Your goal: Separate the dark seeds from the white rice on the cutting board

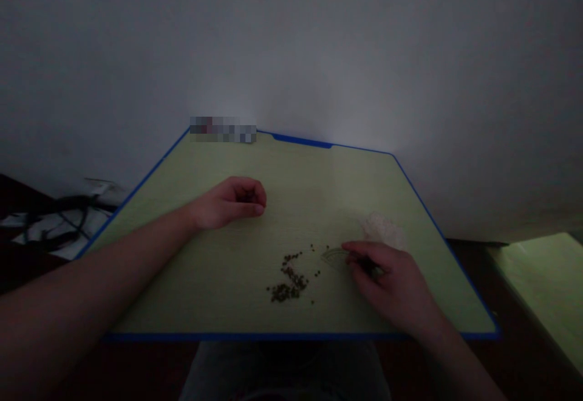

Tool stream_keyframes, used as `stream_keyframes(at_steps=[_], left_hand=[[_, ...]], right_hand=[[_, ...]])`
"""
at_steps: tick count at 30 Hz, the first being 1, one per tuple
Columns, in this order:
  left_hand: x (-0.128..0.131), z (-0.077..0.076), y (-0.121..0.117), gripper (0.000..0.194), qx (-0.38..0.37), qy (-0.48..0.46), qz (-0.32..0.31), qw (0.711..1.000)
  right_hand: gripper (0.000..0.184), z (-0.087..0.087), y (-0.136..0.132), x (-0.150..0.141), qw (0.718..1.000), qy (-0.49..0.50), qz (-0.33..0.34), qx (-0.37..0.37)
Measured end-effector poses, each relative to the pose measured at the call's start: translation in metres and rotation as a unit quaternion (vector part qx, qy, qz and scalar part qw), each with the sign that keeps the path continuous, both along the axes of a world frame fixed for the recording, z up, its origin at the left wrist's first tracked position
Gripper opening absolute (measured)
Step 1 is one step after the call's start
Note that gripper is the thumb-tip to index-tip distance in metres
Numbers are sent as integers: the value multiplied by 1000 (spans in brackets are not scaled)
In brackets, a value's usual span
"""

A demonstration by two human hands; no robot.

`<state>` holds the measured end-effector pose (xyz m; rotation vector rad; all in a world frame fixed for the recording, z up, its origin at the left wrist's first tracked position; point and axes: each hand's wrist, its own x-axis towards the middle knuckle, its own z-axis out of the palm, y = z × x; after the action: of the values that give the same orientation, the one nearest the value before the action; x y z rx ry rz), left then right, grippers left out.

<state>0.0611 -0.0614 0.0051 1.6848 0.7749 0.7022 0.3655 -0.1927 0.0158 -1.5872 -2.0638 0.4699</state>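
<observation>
Small dark beads (285,293), loosely clustered, near thin curved strand (332,253)

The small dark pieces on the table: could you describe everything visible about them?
The small dark pieces look brownish and roundish; their material is unclear. They lie loose on the pale yellowish table, left of the right hand. Most gather in a cluster near the front edge; others trail beyond, with several strays apart. Neither hand touches the cluster.
</observation>
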Motion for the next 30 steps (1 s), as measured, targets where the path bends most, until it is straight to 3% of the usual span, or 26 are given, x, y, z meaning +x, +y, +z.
stream_keyframes(at_steps=[6,15,21,26,30], left_hand=[[0,0,0,16,-3,-2,-3,1000],[1,0,0,16,-5,-3,-5,1000],[1,-1,0,16,0,-1,-5,1000],[1,0,0,17,-5,-2,-8,1000],[1,1,-1,17,-11,-5,-7,1000]], right_hand=[[32,-2,7,3,999,12,-52,2],[30,-1,1,-3,999,24,10,-28],[33,-5,6,-12,999,22,-32,-33],[33,-5,10,-3,994,8,-109,-6],[31,0,7,-4,997,25,-78,-15]])
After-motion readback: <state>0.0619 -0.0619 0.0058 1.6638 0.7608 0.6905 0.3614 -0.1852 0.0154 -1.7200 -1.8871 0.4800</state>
